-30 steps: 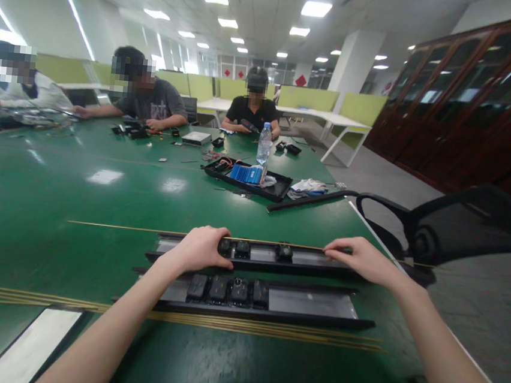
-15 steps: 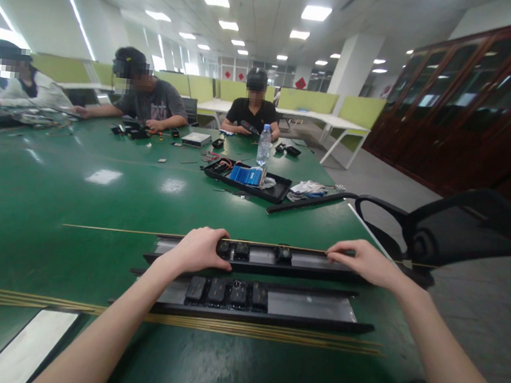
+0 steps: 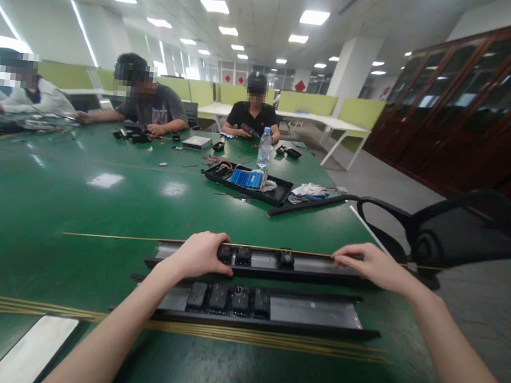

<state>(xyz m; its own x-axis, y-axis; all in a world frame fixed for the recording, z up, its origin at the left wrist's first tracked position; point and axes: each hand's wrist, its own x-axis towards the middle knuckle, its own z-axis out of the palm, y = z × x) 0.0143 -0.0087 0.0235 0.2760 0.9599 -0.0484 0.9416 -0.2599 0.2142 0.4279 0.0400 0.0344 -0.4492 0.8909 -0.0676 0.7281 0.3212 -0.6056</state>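
Two long black channel trays lie side by side on the green table. The far tray (image 3: 311, 268) carries a few black socket modules (image 3: 243, 254); the near tray (image 3: 311, 312) holds several modules (image 3: 229, 298) in a row. A thin brass rod (image 3: 120, 237) runs along the far tray's back edge. My left hand (image 3: 197, 254) is curled over the rod and the far tray's left part. My right hand (image 3: 366, 264) pinches the rod at the tray's right end.
More brass rods (image 3: 22, 306) lie across the table near me. A white panel (image 3: 27, 353) sits at the lower left. Farther off are a black tray with blue parts (image 3: 250, 181) and a water bottle (image 3: 264, 147). Three people work at the far side. An office chair (image 3: 450, 234) stands right.
Both hands stay on the rod and far tray. The view has tilted slightly, so everything sits a little lower in the picture.
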